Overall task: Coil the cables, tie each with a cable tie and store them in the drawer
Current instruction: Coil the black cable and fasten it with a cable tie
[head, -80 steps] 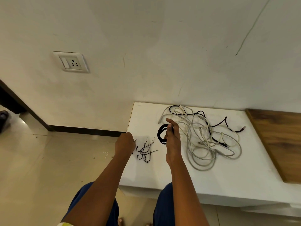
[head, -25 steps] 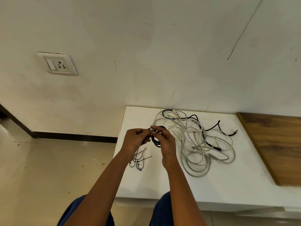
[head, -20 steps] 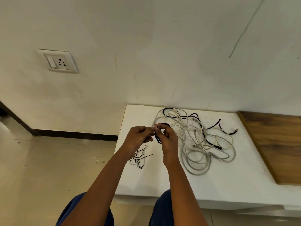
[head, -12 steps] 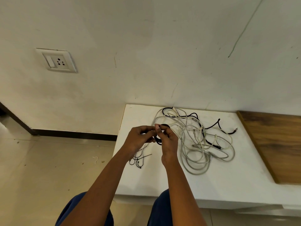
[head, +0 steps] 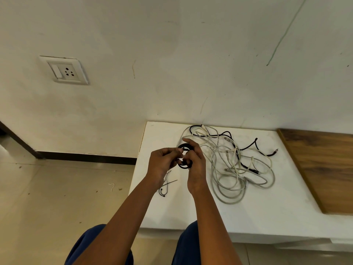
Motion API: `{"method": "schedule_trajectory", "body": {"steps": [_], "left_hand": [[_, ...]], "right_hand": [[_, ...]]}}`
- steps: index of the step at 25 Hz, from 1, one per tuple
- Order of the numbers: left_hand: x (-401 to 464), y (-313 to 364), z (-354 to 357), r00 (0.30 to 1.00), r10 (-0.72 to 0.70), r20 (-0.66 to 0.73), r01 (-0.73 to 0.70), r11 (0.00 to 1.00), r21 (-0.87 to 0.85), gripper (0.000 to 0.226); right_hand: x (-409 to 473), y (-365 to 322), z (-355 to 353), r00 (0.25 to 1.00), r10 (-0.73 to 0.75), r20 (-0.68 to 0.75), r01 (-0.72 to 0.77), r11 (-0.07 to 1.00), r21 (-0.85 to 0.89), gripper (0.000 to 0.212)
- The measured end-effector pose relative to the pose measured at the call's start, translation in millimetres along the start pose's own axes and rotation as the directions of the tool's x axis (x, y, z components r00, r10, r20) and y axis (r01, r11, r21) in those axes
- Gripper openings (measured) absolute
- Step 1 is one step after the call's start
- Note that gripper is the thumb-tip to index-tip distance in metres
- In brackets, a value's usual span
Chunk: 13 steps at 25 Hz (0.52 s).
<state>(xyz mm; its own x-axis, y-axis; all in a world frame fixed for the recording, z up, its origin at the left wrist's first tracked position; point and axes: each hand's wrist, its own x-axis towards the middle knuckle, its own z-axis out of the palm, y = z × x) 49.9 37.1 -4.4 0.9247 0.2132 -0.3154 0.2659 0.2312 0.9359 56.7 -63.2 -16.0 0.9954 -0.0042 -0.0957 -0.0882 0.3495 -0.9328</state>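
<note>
Both hands meet over the white slab, at its left part. The right hand has fingers curled round a small black coil and holds it just above the slab; index finger sticks up over the coil top. The left hand is curled too, its thumb and fingertips pinching at the coil's left edge — whether a tie is in that pinch is too small to tell.

Spare black ties lie on the slab just below the left hand, near the slab's left edge. A loose tangle of white and black cables lies on the slab right of the hands, uncoiled, touching nothing held. A wood panel borders the slab on its right. A wall socket sits well up and left of the slab. Blue trouser knees show at the slab's near edge.
</note>
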Motion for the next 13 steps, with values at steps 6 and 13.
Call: {"method": "schedule_trajectory", "body": {"steps": [6,13], "left_hand": [[-3.8,-5.8,6.0,0.976,0.083,-0.203,-0.043,0.98,0.194,0.013],[-5.0,-7.0,11.9,0.967,0.052,-0.249,-0.013,0.988,0.156,0.01]], "right_hand": [[3.2,7.1,7.8,0.964,0.16,-0.213,-0.14,0.984,0.106,0.01],[0.7,7.5,12.6,0.979,0.116,-0.167,-0.1,0.99,0.098,0.018]]}}
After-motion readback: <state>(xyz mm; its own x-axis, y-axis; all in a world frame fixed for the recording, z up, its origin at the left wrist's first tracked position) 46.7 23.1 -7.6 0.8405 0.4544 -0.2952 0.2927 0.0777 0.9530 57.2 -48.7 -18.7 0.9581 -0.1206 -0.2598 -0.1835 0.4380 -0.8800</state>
